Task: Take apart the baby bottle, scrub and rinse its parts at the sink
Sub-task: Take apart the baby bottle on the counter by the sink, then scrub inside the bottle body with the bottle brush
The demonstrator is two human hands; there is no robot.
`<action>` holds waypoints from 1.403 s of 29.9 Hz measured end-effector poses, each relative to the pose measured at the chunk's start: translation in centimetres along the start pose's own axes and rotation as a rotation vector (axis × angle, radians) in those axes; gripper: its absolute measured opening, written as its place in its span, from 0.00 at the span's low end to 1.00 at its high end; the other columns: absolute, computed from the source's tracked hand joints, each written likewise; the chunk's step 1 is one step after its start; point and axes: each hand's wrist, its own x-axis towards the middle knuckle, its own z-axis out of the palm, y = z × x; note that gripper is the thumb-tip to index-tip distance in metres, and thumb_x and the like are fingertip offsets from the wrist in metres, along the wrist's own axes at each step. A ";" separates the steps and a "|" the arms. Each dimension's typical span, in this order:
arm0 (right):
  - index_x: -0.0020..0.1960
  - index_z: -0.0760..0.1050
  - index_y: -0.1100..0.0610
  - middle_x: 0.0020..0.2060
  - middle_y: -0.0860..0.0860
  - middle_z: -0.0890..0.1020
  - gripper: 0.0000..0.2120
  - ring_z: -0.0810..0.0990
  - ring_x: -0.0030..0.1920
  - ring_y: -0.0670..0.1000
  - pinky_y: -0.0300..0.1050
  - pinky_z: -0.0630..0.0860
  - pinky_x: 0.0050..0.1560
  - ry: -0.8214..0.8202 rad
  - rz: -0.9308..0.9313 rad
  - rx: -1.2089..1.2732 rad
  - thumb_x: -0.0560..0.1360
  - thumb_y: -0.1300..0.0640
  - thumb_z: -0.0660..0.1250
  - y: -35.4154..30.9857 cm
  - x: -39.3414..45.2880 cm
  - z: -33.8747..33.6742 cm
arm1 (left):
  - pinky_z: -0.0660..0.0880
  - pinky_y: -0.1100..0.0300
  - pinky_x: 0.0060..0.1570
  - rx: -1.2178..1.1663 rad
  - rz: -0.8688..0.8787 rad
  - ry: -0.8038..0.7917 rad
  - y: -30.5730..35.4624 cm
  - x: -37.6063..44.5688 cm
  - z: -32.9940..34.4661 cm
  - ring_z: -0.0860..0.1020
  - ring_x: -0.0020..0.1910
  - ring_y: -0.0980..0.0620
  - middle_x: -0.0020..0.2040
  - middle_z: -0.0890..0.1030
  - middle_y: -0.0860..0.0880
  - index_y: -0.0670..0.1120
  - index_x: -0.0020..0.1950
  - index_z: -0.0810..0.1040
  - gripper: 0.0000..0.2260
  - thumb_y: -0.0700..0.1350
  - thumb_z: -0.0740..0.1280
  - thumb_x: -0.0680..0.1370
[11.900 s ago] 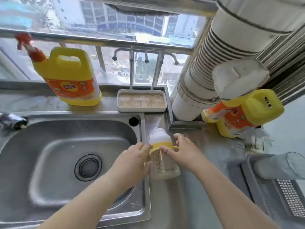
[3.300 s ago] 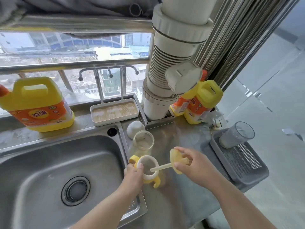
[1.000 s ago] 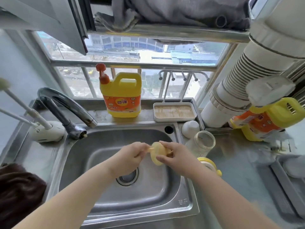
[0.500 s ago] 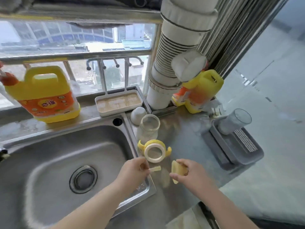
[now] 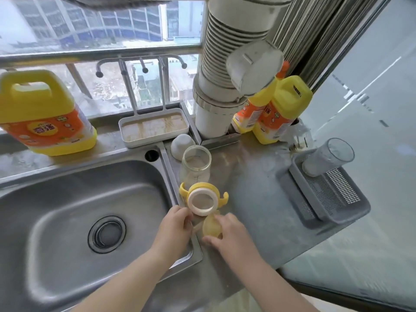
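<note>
I had one view only: the head camera, worn high, faced forward and steeply down, close over the stainless steel sink [image 5: 67,212] and the steel counter [image 5: 254,199] toward the window.

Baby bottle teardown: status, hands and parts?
Left hand pinching pale straw; right hand holding soft yellow nipple piece. Clear glass bottle body open on counter, yellow handled collar ring beside. Nothing blocking the steel sink.

Collar [image 5: 203,200] btwn bottle [image 5: 195,166] (behind) & hands, right of sink [image 5: 67,194].
</note>
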 end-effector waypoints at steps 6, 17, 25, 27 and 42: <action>0.63 0.70 0.53 0.52 0.54 0.74 0.16 0.74 0.54 0.55 0.44 0.69 0.52 -0.041 -0.073 -0.084 0.76 0.58 0.61 0.4 0.6 0.7 | 0.70 0.62 0.40 0.112 -0.031 -0.129 -0.4 -0.1 -0.3 0.74 0.41 0.50 0.41 0.74 0.51 0.47 0.41 0.73 0.06 0.46 0.68 0.74; 0.55 0.76 0.48 0.35 0.39 0.72 0.13 0.74 0.37 0.43 0.31 0.71 0.39 0.147 -0.245 -0.012 0.71 0.53 0.69 -1.6 1.7 -1.9 | 0.66 0.73 0.37 0.013 -0.051 0.030 -1.5 -1.4 -3.8 0.72 0.38 0.58 0.40 0.75 0.55 0.51 0.42 0.74 0.04 0.43 0.67 0.74; 0.53 0.73 0.45 0.35 0.43 0.77 0.11 0.76 0.38 0.42 0.30 0.71 0.40 0.062 -0.444 0.030 0.72 0.55 0.68 -10.2 4.5 -1.6 | 0.66 0.71 0.42 -0.031 -0.182 0.246 -4.5 -4.6 -11.7 0.73 0.39 0.59 0.41 0.75 0.54 0.52 0.45 0.73 0.07 0.41 0.68 0.74; 0.55 0.74 0.47 0.36 0.42 0.77 0.12 0.76 0.39 0.40 0.29 0.70 0.41 -0.002 -0.519 0.030 0.73 0.56 0.68 -12.6 5.1 -0.5 | 0.66 0.72 0.42 -0.049 -0.232 0.314 -5.6 -6.2 -13.8 0.73 0.40 0.59 0.41 0.75 0.52 0.51 0.45 0.74 0.07 0.40 0.68 0.72; 0.60 0.75 0.51 0.47 0.46 0.80 0.14 0.79 0.46 0.44 0.35 0.74 0.53 -0.346 -0.781 0.022 0.75 0.56 0.65 -34.7 1.3 11.9 | 0.67 0.73 0.41 -0.004 -0.427 0.666 -16.4 -16.2 -30.9 0.74 0.42 0.59 0.46 0.75 0.53 0.53 0.51 0.73 0.09 0.42 0.69 0.75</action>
